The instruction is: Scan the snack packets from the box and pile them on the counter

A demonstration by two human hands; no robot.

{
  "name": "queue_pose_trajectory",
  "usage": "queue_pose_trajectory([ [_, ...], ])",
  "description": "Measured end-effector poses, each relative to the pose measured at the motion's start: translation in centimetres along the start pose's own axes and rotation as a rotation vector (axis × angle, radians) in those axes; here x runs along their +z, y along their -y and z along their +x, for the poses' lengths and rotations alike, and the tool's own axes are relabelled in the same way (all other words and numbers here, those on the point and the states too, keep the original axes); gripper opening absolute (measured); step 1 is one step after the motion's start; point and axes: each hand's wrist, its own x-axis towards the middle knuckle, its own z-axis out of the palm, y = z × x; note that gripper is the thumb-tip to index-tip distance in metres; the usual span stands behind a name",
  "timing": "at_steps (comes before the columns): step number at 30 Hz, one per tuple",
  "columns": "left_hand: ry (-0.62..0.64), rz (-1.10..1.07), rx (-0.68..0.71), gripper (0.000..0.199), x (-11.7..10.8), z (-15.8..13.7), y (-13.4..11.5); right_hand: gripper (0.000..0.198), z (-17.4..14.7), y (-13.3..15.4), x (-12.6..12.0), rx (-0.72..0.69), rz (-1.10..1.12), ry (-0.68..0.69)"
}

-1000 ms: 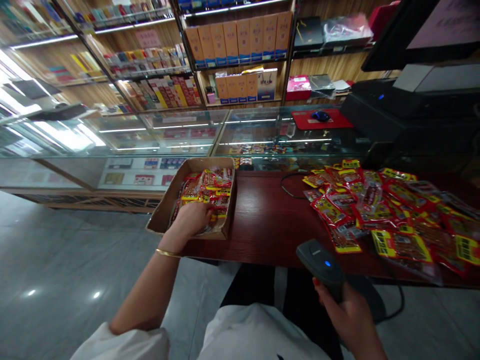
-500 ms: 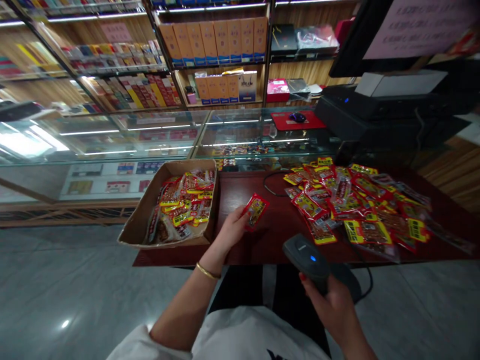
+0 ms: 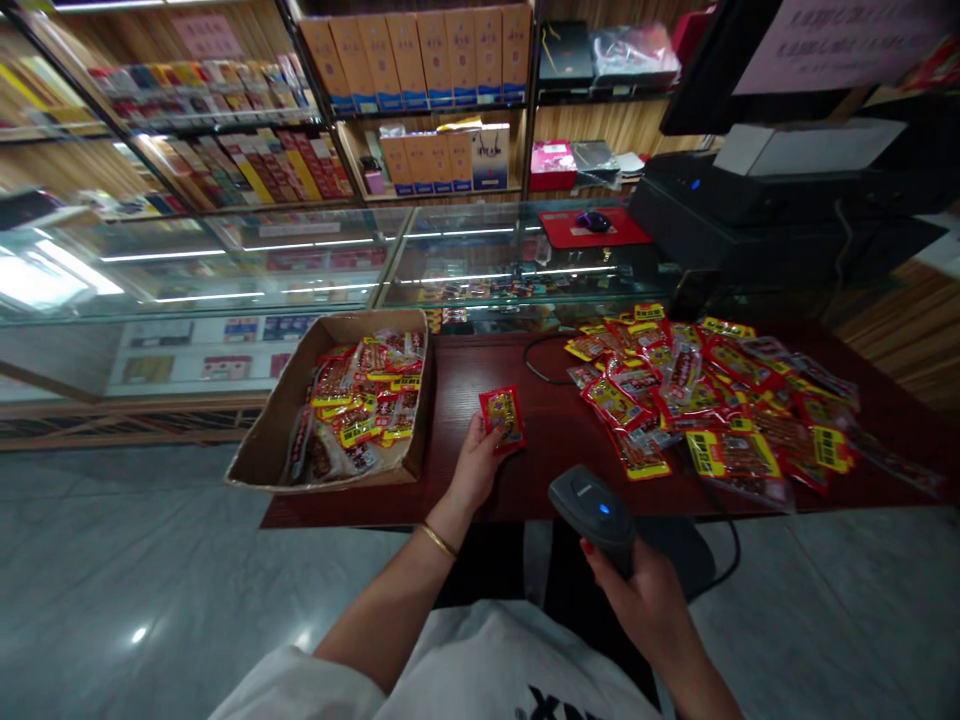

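item one: small red-edged snack packet (image 3: 506, 412), pinched at its near edge between thumb and fingers of the left hand (image 3: 475, 465), over the middle of the table (image 3: 465, 375); printed face mostly uncovered, presumably thanks to that low grip.

item two: dark handheld barcode scanner (image 3: 589, 503), blue light lit, grasped by the handle in the right hand (image 3: 646, 598); head tipped toward far left, near the packet but apart from it, likely for easy aiming. trigger hidden; pressed or not, cannot tell.

item three: open cardboard box (image 3: 255, 440), at the left end of the table, with more snack packets inside; probably set there for easy reach by the left hand.

item four: loose heap of snack packets (image 3: 697, 395), on the right of the table, well apart from the box, perhaps to keep both lots unmixed.

item five: computer mouse (image 3: 593, 221), on a red mat (image 3: 632, 234), beyond the table.
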Motion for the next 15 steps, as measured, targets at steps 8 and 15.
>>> queue_pose_trajectory([
  [8, 0.000, -0.019, 0.004, 0.052, -0.21, 0.11, 0.41, 0.046, 0.18, -0.60, 0.08, -0.010, -0.008, -0.016],
  [15, -0.038, -0.035, 0.000, 0.051, -0.34, 0.47, 0.72, 0.047, 0.28, -0.62, 0.02, 0.001, -0.014, 0.009],
])
